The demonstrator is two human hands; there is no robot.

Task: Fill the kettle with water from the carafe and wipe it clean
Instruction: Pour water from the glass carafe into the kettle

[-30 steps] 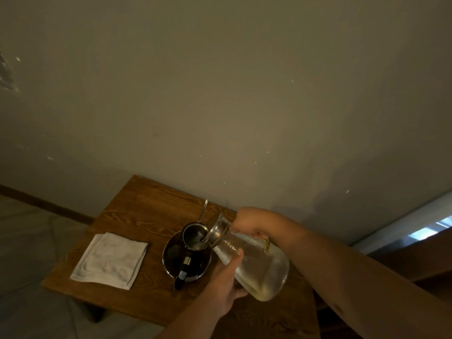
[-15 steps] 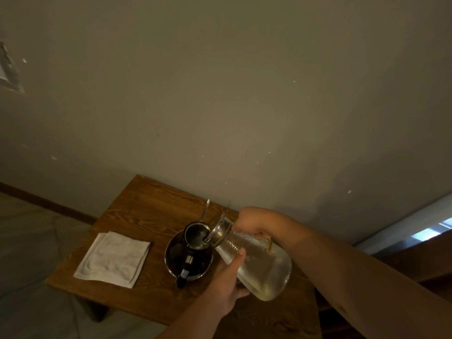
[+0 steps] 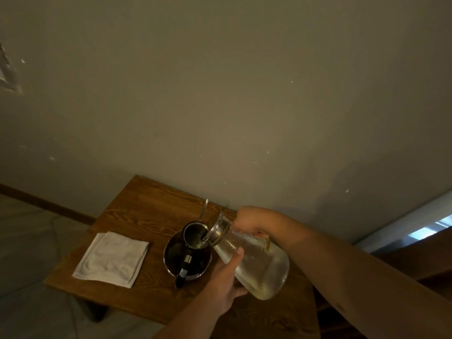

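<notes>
- The carafe is clear glass with a dimpled, pebbled surface, wide at the base and narrowing to a metal collar at the neck; it is tipped steeply, mouth down toward the left.
- Its metal mouth sits right over the open top of the kettle, a dark, round-bodied pot with a shiny rim, a thin curved spout at the back and a black handle pointing toward the camera.
- The left hand cups the carafe from below, thumb pressed on the glass, fingers wrapped around the underside.
- The right hand closes over the carafe near the neck from behind; its fingers are mostly hidden.
- A white folded cloth, soft and slightly creased, lies flat, left of the kettle and apart from it.
- The table is grained brown wood with straight edges; its back edge meets the plain wall, and bare wood lies behind the cloth and kettle.
</notes>
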